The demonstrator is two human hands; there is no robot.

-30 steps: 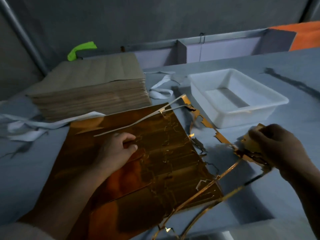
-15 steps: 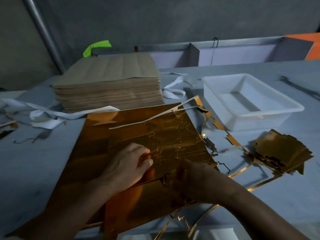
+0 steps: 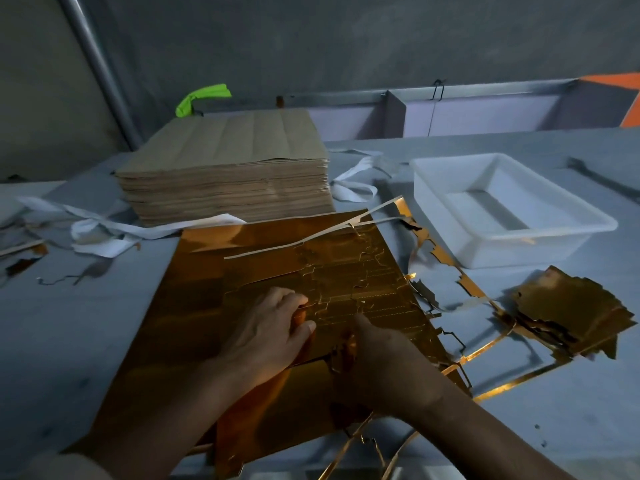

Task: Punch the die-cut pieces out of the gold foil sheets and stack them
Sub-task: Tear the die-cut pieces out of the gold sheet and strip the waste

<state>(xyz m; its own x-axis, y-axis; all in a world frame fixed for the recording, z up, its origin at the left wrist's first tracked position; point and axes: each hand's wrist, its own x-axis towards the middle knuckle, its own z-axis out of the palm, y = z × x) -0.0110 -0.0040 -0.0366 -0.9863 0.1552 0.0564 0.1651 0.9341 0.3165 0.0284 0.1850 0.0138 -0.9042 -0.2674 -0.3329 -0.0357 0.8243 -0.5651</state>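
**Fig. Freeing one die-cut piece from the top foil sheet**

The gold foil sheets [image 3: 221, 292] lie flat on the table [image 3: 52, 323] directly before the person. The top one is scored with die-cut outlines across its right half. The left hand [image 3: 266, 327] rests on this sheet with its fingers [image 3: 294, 298] curled. Its thumb and fingertips pinch a raised edge of a die-cut piece [image 3: 332, 306] near the sheet's middle. The right hand [image 3: 377, 358] sits just beside it, at the near edge of the same piece, and is seen from the back. I cannot tell whether its fingers are spread or gripping, since the hand itself hides them. Finished pieces form a ragged stack [image 3: 571, 306] to the right, well apart from the sheets, with the gold waste frame [image 3: 446, 258] between. A white tray [image 3: 519, 251] stands behind the stack, and a pile of brown paper [image 3: 225, 161] stands behind the sheets.

I judge the step in hand to be the separation of one piece from its surround. To do it well, I would hold the surround flat with one hand close to the cut line. With the other I would peel at a low angle, following the outline so that the small nicks part one after another. Foil of this kind probably creases and tears readily at the notched tabs, so a sharp upward pull is the main risk. The freed piece should go onto the stack with its edges aligned.
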